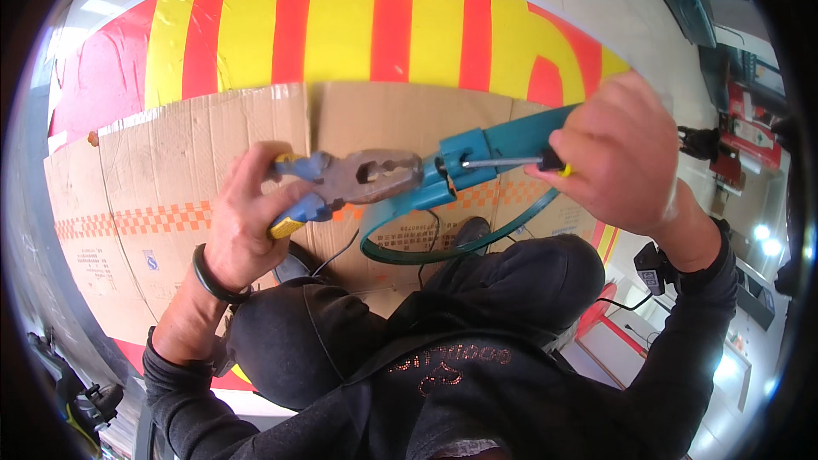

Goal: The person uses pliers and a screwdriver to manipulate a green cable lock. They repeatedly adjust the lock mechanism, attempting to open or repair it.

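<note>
My left hand (243, 213) is closed around the blue-and-yellow handles of a pair of pliers (375, 177) with worn, rusty-looking jaws. The jaw tips are beside a teal clip-like piece (433, 193) on a looped teal band (528, 133). In my right hand (620, 158) is a screwdriver (507, 163) with a black-and-yellow handle, its metal shaft pointing left across a teal sleeve (469, 152) on the band. The band's right end goes behind my right fingers; whether they grip it too is hidden. Its lower loop hangs above my knees.
Flattened brown cardboard (170, 153) lies beneath my hands, over a red-and-yellow striped sheet (341, 21). My bent knees (545, 281) are close below the band. A dark cable (341, 254) runs near my shoes. Red and dark items (750, 140) stand at the far right.
</note>
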Demonstrator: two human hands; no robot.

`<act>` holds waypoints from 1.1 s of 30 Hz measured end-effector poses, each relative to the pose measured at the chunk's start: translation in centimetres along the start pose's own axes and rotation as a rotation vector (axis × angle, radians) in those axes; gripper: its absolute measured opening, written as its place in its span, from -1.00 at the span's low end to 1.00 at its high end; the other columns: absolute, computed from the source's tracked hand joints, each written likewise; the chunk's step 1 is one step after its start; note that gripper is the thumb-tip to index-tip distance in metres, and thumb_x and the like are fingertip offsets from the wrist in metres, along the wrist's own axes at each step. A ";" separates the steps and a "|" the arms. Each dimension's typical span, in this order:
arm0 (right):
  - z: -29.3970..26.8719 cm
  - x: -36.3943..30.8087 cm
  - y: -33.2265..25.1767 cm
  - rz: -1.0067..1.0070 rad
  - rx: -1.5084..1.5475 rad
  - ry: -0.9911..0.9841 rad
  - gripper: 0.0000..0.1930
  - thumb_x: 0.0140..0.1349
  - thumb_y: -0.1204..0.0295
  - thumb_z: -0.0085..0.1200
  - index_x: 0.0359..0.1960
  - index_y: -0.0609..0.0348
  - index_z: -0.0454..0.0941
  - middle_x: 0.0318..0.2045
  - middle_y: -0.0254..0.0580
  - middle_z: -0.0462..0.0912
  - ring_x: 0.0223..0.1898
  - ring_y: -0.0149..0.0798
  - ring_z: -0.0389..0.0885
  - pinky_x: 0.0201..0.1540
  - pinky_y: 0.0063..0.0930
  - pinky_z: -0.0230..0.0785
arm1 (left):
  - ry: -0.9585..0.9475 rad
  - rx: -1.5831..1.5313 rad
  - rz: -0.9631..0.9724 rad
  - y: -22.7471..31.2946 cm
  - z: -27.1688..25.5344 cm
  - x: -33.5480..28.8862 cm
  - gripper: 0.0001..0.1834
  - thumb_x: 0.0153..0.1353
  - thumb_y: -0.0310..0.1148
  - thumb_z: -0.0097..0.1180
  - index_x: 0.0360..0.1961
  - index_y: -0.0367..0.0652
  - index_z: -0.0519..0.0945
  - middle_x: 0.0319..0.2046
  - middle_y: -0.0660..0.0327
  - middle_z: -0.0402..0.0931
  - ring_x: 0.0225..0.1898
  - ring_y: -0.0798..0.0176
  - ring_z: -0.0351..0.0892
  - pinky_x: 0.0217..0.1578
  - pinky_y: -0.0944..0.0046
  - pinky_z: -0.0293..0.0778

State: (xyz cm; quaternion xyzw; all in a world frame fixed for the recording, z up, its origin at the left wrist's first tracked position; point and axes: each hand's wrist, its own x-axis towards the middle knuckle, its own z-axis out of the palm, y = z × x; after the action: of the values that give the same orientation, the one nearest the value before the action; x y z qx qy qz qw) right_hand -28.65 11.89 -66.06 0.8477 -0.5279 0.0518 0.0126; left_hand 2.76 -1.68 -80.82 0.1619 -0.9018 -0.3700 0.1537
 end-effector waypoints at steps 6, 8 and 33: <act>-2.5 1.5 1.0 0.443 0.407 -0.505 -0.73 0.04 0.34 0.42 -0.45 0.20 0.55 -0.54 -0.33 0.48 -0.60 -0.36 0.42 -0.55 -0.51 0.17 | 0.109 0.252 0.114 0.0 -0.8 0.7 -0.60 -0.21 -0.59 0.30 -0.24 -0.09 0.68 -0.05 -0.06 0.44 -0.09 -0.09 0.50 -0.13 0.04 0.45; -3.3 1.6 1.9 0.714 0.759 -0.659 -0.76 0.08 0.36 0.38 -0.42 0.20 0.56 -0.55 -0.38 0.50 -0.59 -0.44 0.43 -0.55 -0.55 0.17 | 0.133 0.308 0.142 0.0 -0.9 0.9 -0.62 -0.22 -0.58 0.29 -0.26 -0.09 0.68 -0.06 -0.06 0.44 -0.09 -0.08 0.50 -0.14 0.02 0.44; -4.0 -0.5 0.2 -0.183 0.012 -0.022 -0.49 -0.23 0.45 0.48 -0.15 0.28 0.60 -0.51 -0.20 0.48 -0.57 -0.24 0.42 -0.58 -0.35 0.25 | -0.027 0.033 0.031 0.8 -1.0 1.0 -0.58 -0.22 -0.65 0.31 -0.22 -0.12 0.72 -0.03 -0.06 0.45 -0.07 -0.12 0.51 -0.09 0.06 0.51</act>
State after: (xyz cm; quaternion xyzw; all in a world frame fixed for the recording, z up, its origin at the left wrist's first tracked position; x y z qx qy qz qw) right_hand -29.33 12.62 -62.18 0.8930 -0.4479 0.0443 0.0066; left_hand 2.11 -2.17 -79.34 0.1454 -0.9122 -0.3547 0.1447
